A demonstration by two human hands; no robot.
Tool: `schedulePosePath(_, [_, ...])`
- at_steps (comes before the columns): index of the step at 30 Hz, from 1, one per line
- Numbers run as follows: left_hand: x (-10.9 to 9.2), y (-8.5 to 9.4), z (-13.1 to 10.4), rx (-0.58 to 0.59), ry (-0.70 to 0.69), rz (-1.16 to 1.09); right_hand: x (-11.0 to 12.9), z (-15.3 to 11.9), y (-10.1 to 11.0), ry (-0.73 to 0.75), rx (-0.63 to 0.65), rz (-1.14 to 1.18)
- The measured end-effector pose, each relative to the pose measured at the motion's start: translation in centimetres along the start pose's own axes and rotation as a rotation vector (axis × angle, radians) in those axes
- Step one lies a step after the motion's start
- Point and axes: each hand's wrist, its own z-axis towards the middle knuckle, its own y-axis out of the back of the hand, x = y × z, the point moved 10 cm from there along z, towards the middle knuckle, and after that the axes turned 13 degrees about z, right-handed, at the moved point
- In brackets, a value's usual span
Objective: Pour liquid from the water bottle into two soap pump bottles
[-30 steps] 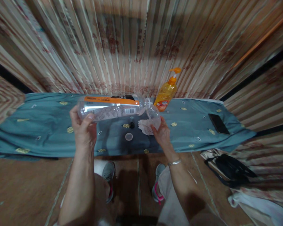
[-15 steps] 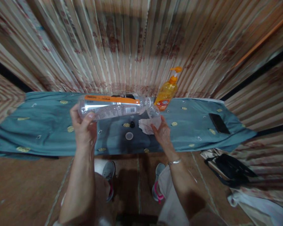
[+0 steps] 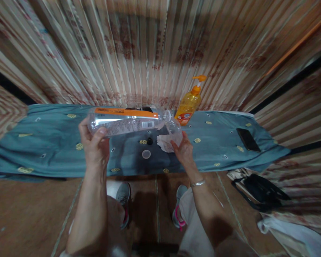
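My left hand (image 3: 96, 148) grips the base of a large clear plastic bottle (image 3: 125, 123) with an orange and silver label. It lies nearly level in the air, its uncapped mouth to the right. In my right hand (image 3: 185, 150) is a clear plastic cup (image 3: 177, 129), tilted, with its open end at the bottle's mouth. Whether any liquid passes between them, I cannot tell. Behind and below the cup lies a crumpled white tissue (image 3: 164, 143). A small black cap (image 3: 149, 141) and a round translucent lid (image 3: 146, 154) rest on the cloth below the bottle.
An orange pump bottle (image 3: 187, 109) stands just behind the cup. A dark phone (image 3: 248, 140) lies at the right on the teal tablecloth (image 3: 56, 142). Pleated curtains (image 3: 139, 53) hang behind the table. On the floor at right sits a black bag (image 3: 262, 191).
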Motion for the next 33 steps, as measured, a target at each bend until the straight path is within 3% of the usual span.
schedulePosePath(33, [0.02,-0.02,-0.21,-0.029,0.032,0.027,-0.09,0.03,0.0,-0.014,0.008,0.008])
